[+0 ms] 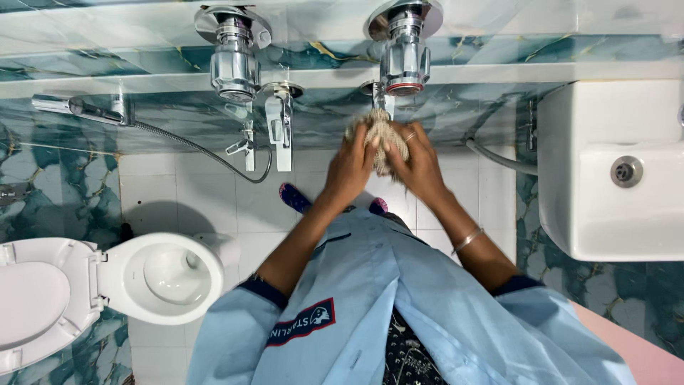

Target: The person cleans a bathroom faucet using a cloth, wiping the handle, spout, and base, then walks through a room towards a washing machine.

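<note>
A person in a pale blue work shirt presses a wadded beige knitted cloth [382,139] against a low chrome tap spout [385,102] on a bathroom wall of white and teal marbled tile, seen from a head-worn camera looking down. The left hand [349,171] is curled closed around the cloth's left side; the right hand [420,167], with a ring on one finger and a thin metal bangle [467,239] on the wrist, wraps its fingers around the right side, so both hands grip the cloth between them. The cloth sits just under a large chrome wall valve with a red-ringed collar [405,50]. A second large chrome valve [234,53] stands to its left, with a chrome lever tap [281,128] below it. Farther left, a chrome hand sprayer [75,107] rests in its wall holder, its grey hose [199,150] looping toward the taps. A white toilet bowl with its lid raised [160,274] sits at lower left, well apart from the hands. A white ceramic washbasin [613,171] hangs at right.
</note>
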